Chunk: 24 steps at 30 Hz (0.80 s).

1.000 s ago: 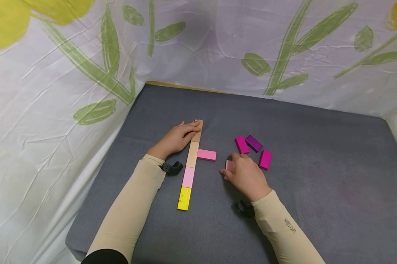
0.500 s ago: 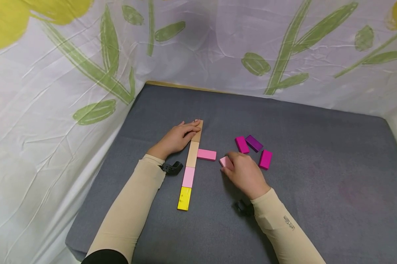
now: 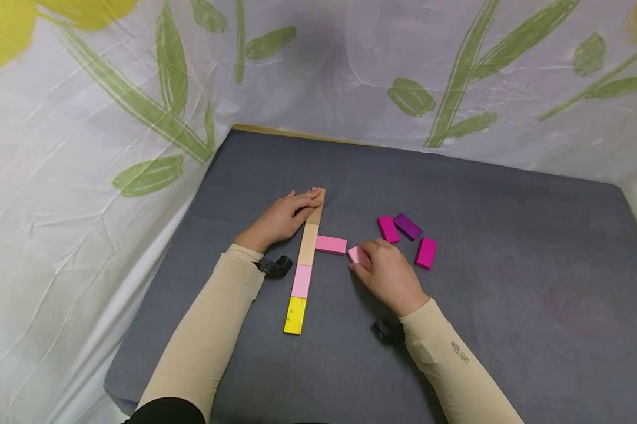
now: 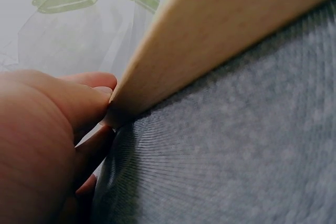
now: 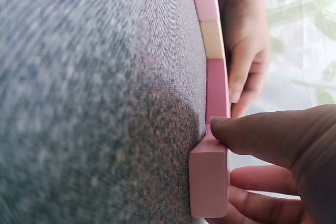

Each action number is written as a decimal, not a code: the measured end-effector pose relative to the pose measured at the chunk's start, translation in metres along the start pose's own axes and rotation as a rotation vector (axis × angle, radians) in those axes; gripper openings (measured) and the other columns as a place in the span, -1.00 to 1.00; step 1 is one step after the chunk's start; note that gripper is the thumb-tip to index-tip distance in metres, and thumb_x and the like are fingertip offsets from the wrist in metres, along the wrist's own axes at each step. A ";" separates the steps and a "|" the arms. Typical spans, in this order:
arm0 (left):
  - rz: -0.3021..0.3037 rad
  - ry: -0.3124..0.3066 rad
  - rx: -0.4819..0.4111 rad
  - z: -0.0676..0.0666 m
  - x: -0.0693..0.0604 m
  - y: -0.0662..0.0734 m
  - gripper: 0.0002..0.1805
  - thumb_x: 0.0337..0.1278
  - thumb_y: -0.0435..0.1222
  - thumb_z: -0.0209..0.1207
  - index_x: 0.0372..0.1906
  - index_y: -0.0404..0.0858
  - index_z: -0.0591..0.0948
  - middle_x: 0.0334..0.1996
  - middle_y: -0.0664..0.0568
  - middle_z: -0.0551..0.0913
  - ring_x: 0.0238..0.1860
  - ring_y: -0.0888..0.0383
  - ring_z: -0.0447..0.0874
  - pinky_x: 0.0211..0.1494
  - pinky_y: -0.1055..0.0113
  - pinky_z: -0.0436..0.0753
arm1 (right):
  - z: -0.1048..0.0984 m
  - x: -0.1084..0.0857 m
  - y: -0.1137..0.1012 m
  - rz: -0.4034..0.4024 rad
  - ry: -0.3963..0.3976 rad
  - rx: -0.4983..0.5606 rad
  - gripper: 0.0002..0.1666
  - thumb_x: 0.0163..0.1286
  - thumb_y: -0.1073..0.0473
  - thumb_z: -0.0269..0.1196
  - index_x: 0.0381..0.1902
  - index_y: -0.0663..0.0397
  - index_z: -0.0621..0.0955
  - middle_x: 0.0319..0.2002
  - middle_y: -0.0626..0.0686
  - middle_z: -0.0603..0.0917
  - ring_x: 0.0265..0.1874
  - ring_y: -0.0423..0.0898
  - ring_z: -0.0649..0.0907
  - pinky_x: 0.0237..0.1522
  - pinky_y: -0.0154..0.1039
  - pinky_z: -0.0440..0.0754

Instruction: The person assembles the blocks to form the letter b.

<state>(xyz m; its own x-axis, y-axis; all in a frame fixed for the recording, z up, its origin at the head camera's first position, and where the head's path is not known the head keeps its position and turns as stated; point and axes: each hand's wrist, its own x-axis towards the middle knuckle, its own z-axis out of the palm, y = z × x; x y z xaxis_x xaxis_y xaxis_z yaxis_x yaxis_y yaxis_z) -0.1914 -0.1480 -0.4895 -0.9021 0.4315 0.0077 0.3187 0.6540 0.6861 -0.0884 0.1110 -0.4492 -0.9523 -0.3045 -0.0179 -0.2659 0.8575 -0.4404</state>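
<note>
In the head view, my left hand (image 3: 277,221) rests with extended fingers on the tan block (image 3: 315,215) at the far end of a straight row. A lighter tan block (image 3: 308,244), a pale pink block (image 3: 301,281) and a yellow block (image 3: 295,315) continue that row toward me. A pink block (image 3: 331,245) juts rightward from the lighter tan one. My right hand (image 3: 391,275) pinches another light pink block (image 3: 358,257) between thumb and fingers, partly covering it. In the right wrist view, that held block (image 5: 209,184) lies at the pink block's outer end, angled to it.
Two magenta blocks (image 3: 425,253) and a purple block (image 3: 407,227) lie loose beyond and to the right of my right hand. Dark grey cloth covers the table (image 3: 509,247). A white sheet (image 3: 345,70) with painted plants hangs behind and at the left.
My right hand has shifted slightly left with the light pink block, turning it and bringing it up to the pink block's outer end. The left hand keeps its place.
</note>
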 end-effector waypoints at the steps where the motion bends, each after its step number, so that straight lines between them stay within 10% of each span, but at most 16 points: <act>1: -0.001 0.000 0.000 -0.001 0.000 0.000 -0.57 0.64 -0.26 0.08 0.45 -0.21 0.56 0.59 0.10 0.34 0.61 0.15 0.24 0.77 0.19 -0.06 | 0.000 0.000 0.000 -0.003 0.002 0.004 -0.54 0.28 0.12 0.54 0.08 0.23 0.75 -0.17 0.16 0.73 -0.34 -0.03 0.61 -0.38 -0.19 0.68; 24: -0.001 -0.006 -0.001 -0.002 -0.001 0.001 -0.57 0.64 -0.24 0.08 0.45 -0.19 0.57 0.58 0.12 0.34 0.61 0.16 0.25 0.77 0.20 -0.06 | 0.000 0.000 0.001 -0.048 0.006 -0.054 -0.53 0.31 0.10 0.52 0.12 0.19 0.76 -0.09 0.17 0.75 -0.25 0.01 0.71 -0.22 -0.06 0.78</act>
<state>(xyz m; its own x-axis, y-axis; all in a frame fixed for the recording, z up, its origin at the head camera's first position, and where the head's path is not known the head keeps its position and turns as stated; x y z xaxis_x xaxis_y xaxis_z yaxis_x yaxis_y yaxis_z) -0.1909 -0.1483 -0.4873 -0.9007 0.4345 0.0022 0.3172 0.6541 0.6867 -0.0888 0.1118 -0.4498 -0.9391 -0.3435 0.0074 -0.3187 0.8630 -0.3919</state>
